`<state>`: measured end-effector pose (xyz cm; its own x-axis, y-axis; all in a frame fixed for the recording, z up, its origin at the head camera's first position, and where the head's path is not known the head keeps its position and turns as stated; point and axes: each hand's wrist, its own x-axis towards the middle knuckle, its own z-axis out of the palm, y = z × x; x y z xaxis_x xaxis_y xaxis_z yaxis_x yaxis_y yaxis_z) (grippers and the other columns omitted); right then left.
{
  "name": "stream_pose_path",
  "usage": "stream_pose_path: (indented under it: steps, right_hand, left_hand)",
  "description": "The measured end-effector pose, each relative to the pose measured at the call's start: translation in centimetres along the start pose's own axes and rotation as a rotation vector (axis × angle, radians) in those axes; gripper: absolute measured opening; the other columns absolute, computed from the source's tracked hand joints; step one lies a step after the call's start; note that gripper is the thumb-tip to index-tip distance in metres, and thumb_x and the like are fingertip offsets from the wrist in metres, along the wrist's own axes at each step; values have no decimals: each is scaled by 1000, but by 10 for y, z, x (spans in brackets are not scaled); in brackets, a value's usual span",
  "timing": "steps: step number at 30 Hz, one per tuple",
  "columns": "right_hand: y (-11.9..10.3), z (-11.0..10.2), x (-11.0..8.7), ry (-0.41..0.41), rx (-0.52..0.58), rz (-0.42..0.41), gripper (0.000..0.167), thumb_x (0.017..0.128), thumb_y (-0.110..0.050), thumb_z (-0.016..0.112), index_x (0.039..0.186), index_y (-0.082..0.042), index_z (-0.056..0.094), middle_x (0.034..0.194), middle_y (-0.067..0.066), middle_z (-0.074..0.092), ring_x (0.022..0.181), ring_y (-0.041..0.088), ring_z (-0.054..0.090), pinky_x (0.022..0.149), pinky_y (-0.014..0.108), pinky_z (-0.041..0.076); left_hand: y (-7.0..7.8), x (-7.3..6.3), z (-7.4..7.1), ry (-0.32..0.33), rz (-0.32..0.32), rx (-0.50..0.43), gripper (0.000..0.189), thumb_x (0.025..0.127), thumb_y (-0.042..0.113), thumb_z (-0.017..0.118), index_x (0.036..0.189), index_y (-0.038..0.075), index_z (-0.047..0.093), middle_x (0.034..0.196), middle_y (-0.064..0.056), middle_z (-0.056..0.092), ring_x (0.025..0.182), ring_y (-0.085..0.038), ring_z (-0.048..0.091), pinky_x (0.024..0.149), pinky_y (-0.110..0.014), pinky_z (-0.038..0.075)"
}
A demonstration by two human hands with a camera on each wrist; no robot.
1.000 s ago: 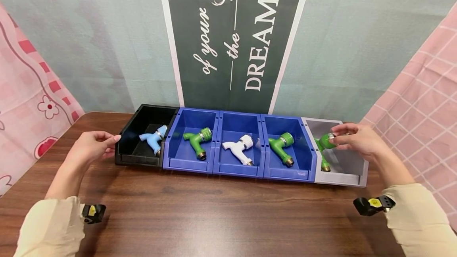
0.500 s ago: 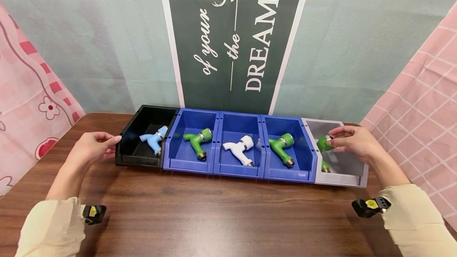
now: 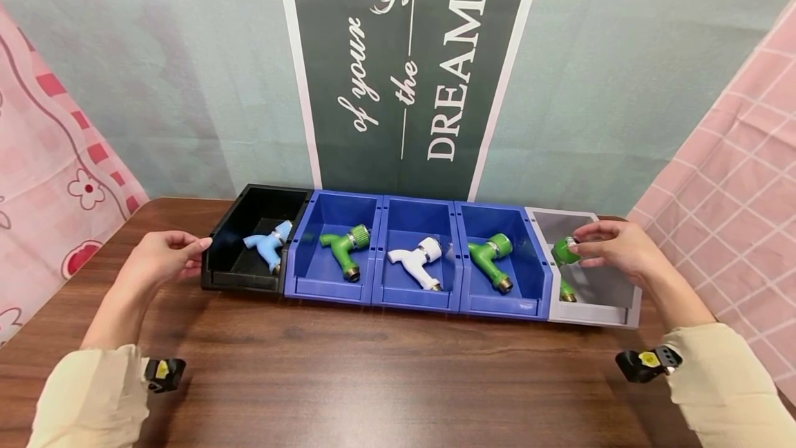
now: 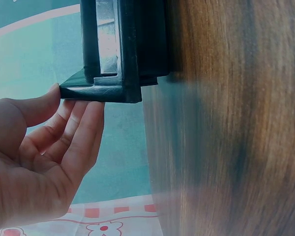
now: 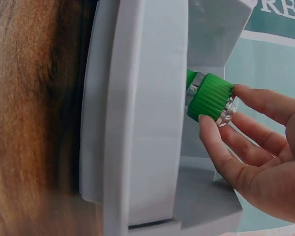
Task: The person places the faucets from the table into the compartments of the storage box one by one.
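Note:
My left hand (image 3: 160,258) touches the black bin (image 3: 220,275) at the row's left end. In the left wrist view its thumb tip rests at the rim, and the long fingers (image 4: 83,130) lie nearly straight against the outer side. At the other end, my right hand (image 3: 622,249) pinches the ribbed knob of a green tap (image 3: 562,252) inside the grey bin (image 3: 603,313). The right wrist view shows thumb and fingertips round the green knob (image 5: 210,97) with its silver rings; the bin's front wall hides most of the tap's body.
Three blue bins stand between, holding a green tap (image 3: 342,251), a white tap (image 3: 417,261) and another green tap (image 3: 491,258). A light blue tap (image 3: 269,246) lies in the black bin. The wooden table (image 3: 373,372) extends in front; a printed cloth (image 3: 597,88) hangs behind.
The right hand has shifted slightly left, and the green tap's knob has moved a little with it. The left hand stays at the black bin; the other taps lie as before.

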<state>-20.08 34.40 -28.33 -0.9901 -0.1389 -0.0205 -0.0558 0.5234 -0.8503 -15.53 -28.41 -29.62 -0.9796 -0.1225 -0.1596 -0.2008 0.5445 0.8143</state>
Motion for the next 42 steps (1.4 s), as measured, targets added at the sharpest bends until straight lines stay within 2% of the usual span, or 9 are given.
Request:
stream_pose_path:
  steps: [2,5,7,11,16,20,27,35,42]
  right_hand:
    - [0,-1,0,-8,41,-9,29,82,1,64,104,15,53,82,-9,62,70,9,63,63,32,55]
    - [1,-5,-2,-29,135,-14,14,82,6,62,95,-1,62,83,-8,63,71,9,64,63,31,55]
    - [1,-8,-3,-40,182,-13,19,83,8,60,90,-10,64,84,-7,63,71,10,64,63,30,55]
    - [1,-12,-5,-44,198,-4,26,85,8,57,87,-17,64,83,-6,63,73,9,64,64,30,55]
    - [3,-14,-6,-29,233,9,30,83,9,59,82,-20,65,81,-3,64,72,11,64,64,30,54]
    - [5,-15,-7,-10,205,20,29,81,7,62,80,-21,65,79,-3,63,71,12,64,65,29,54]
    - [5,-15,-7,0,210,24,28,82,7,61,79,-21,66,79,-3,63,71,11,64,65,28,54]
    - [6,-17,-11,-19,379,-1,28,83,12,57,81,-14,68,80,2,64,73,12,65,64,28,54]
    - [5,-18,-12,-38,414,0,28,83,12,56,82,-13,68,79,4,65,71,16,66,65,28,54]
  left_hand:
    - [0,-1,0,0,1,2,46,93,27,53,107,-17,50,75,-4,56,66,-11,56,65,-30,55]
    - [0,-1,0,1,6,1,46,93,26,53,107,-17,50,75,-5,56,66,-12,56,65,-30,55]
    - [0,-2,0,3,9,5,46,93,26,53,106,-17,50,75,-5,56,66,-12,56,64,-30,55]
    - [0,-2,0,8,10,18,46,93,28,53,107,-16,50,76,-6,56,67,-12,56,65,-29,55]
    - [0,-1,0,3,-3,19,47,92,29,53,108,-16,50,78,-7,56,68,-12,56,66,-30,54]
    - [1,-1,0,2,-14,24,47,92,29,53,109,-15,50,79,-8,57,69,-13,56,66,-29,54]
    - [2,-1,0,2,-21,31,47,93,29,53,110,-15,50,80,-8,57,70,-14,57,66,-29,54]
    - [1,-1,0,3,-22,24,46,93,29,53,108,-14,51,78,-6,56,69,-13,56,66,-29,54]
    - [1,-2,-1,4,-17,30,46,93,31,53,108,-12,51,80,-7,56,69,-14,56,67,-29,54]
